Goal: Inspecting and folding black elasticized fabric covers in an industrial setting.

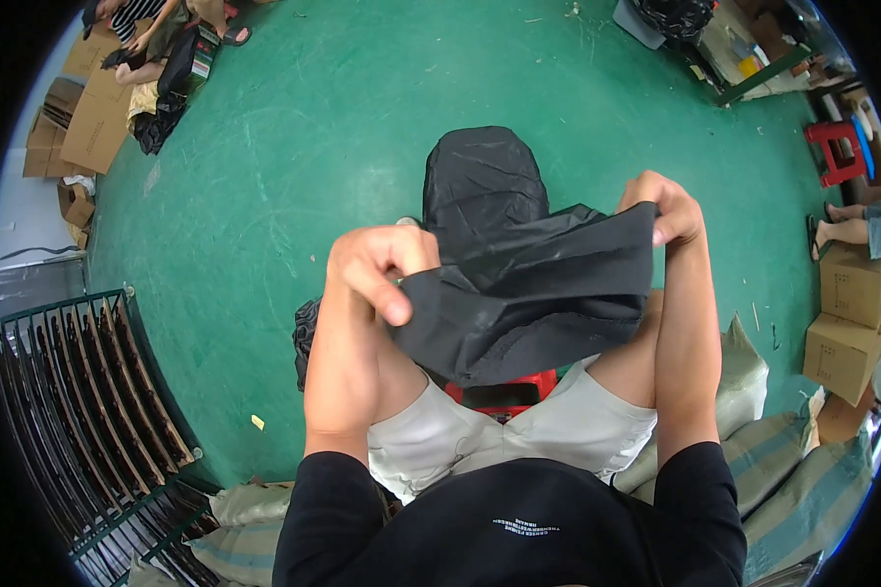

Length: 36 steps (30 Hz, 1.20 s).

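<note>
A black fabric piece [558,313] is stretched above my lap, folded and creased, with a lighter worn-looking patch on its near side. My left hand [380,262], curled with the thumb toward me, grips its left edge. At the upper right corner my right hand [671,205] pinches the cloth between thumb and fingers. Just beyond, a rounded black cover or pile of cloth [485,176] stands over the floor; whether it joins the held piece is hidden. Part of a red stool [507,393] shows between my legs.
Green floor [313,108] surrounds me. On the left is a rack of dark strips [88,391]; cardboard boxes [103,117] and a seated person are at the far left. Woven sacks [812,470], cartons [837,357] and a red stool [837,154] line the right, near another person's legs.
</note>
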Each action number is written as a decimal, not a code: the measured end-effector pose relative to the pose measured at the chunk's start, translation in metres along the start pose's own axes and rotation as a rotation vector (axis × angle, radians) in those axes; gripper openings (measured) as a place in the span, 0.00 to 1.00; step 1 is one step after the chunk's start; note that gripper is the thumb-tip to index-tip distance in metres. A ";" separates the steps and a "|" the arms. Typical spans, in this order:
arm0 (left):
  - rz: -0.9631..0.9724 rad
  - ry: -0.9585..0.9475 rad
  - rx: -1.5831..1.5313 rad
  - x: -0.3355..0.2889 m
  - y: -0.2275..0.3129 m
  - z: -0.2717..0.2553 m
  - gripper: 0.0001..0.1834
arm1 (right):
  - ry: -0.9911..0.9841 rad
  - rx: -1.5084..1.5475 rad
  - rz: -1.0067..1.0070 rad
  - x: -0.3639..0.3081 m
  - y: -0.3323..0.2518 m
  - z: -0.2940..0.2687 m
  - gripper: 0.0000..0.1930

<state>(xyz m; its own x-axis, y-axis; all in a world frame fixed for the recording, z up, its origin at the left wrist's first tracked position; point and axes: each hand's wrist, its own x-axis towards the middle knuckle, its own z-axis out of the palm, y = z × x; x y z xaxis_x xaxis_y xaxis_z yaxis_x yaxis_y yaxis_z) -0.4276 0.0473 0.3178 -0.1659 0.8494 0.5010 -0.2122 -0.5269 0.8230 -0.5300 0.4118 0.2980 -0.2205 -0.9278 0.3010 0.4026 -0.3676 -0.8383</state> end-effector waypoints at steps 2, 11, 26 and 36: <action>-0.265 0.358 -0.042 -0.017 -0.003 0.005 0.14 | 0.267 -0.046 0.180 0.023 -0.004 0.017 0.08; -0.624 1.770 -0.041 -0.074 -0.108 -0.091 0.17 | 1.317 -0.331 0.471 0.000 0.161 -0.090 0.09; -0.384 1.927 -0.106 -0.168 -0.146 -0.193 0.15 | 1.418 -0.346 0.387 0.058 0.206 -0.178 0.13; -0.371 1.868 -0.456 -0.191 -0.173 -0.225 0.14 | 1.543 -0.331 0.570 0.064 0.228 -0.236 0.22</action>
<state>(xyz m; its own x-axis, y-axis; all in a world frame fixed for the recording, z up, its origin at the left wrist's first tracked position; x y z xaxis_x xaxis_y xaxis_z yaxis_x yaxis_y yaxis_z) -0.5759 -0.0305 0.0197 -0.6395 -0.0284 -0.7683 -0.6117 -0.5866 0.5308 -0.6618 0.2834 0.0191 -0.8090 0.0722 -0.5833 0.5855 0.1858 -0.7891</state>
